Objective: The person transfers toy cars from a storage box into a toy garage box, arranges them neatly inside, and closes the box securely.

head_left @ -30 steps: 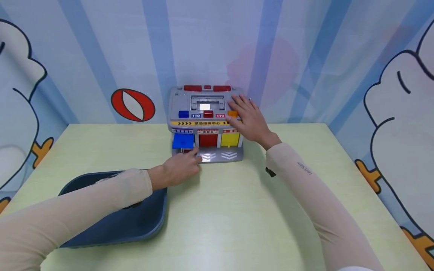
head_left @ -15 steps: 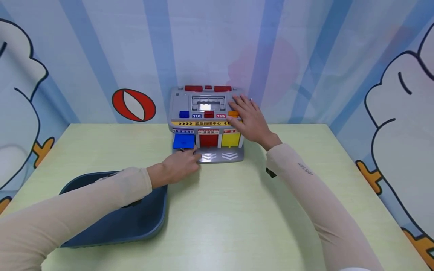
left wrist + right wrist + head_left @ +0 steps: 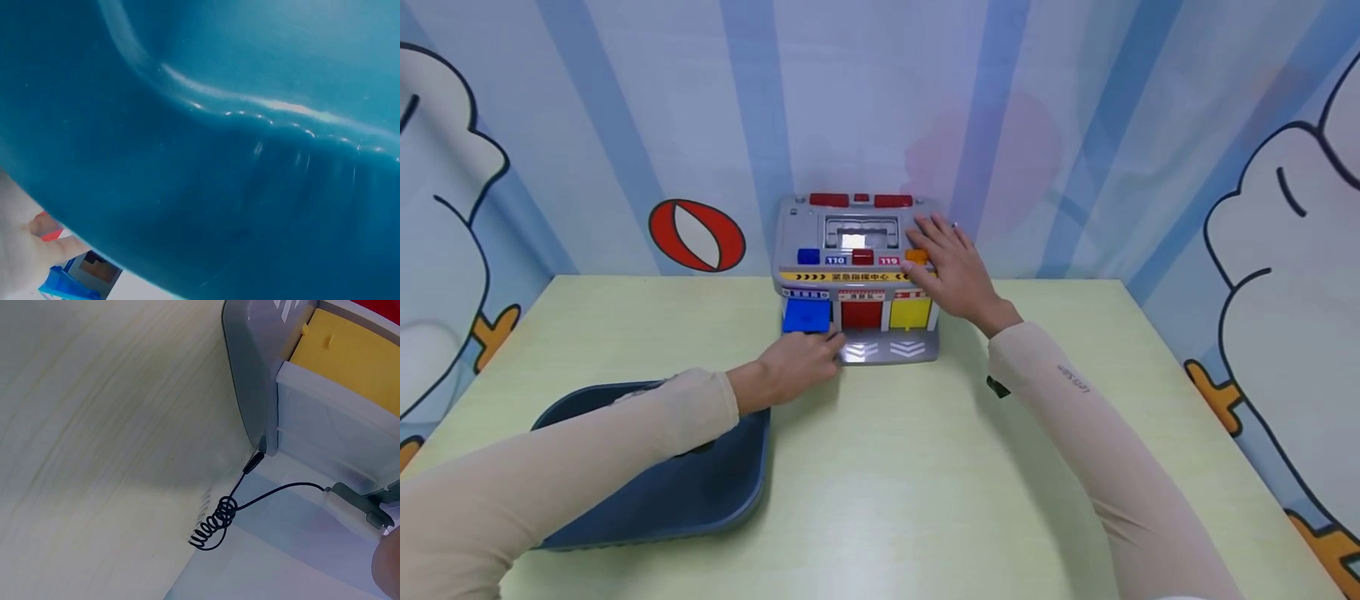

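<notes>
A grey toy emergency station (image 3: 801,225) stands at the back of the table, with a blue door (image 3: 807,316) raised and red (image 3: 861,314) and yellow (image 3: 910,313) doors down. Just below the raised door, my left hand (image 3: 797,367) reaches onto the grey ramp. Its fingertips are partly hidden there, and whether they grip something I cannot tell. A red patch (image 3: 52,234) shows between its fingers in the left wrist view. My right hand (image 3: 958,271) lies flat with spread fingers on the roof's right side, beside the orange button (image 3: 916,256).
A dark blue basin (image 3: 752,500) sits at the left front, under my left forearm. On the toy's right side, a coiled black cord (image 3: 219,515) runs to a small grey-and-white part (image 3: 353,509). A printed curtain (image 3: 865,100) hangs behind the table (image 3: 925,467).
Beneath the raised blue door, a bit of red that showed earlier is now out of sight. My left fingers have drawn in slightly under the door's edge. The right hand stays put.
</notes>
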